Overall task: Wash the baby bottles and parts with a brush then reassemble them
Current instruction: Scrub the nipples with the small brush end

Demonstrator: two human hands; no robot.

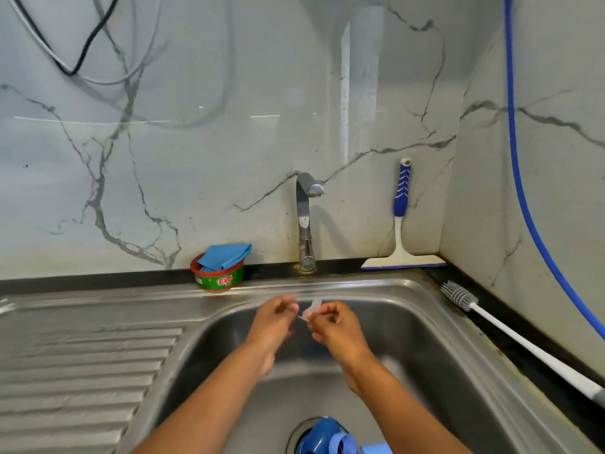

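**White-translucent bottle part held over the basin**

A small part (311, 311), pale and nearly see-through, is held in the air above the sink (409, 286), below the tap (304, 221) and between the two hands. It is pinched by the fingertips of the right hand (334, 326), whose fingers are curled in around it. The fingers of the left hand (275, 319) are likewise curled, with the tips brought up to the part's near edge. Whether contact is made there cannot be told, since that area is blurred.

The part is judged to be light, thin and probably flexible, and slippery if wet or soapy. A pinch by its rim or thicker edge is advised rather than by any thin flap, and little force should be needed.

Blue bottle pieces (324, 435) are seen low in the basin, over the drain. The brush (458, 294) is laid on the dark counter to the right, well apart from both hands, so brushing is judged not to be the step in hand.

Behind the basin a green tub (218, 276) is topped by a folded blue cloth (226, 255), and a squeegee (401, 231) is leant against the marbled wall. A ribbed draining board (82, 371) is shown at left and a blue hose (523, 191) at right.
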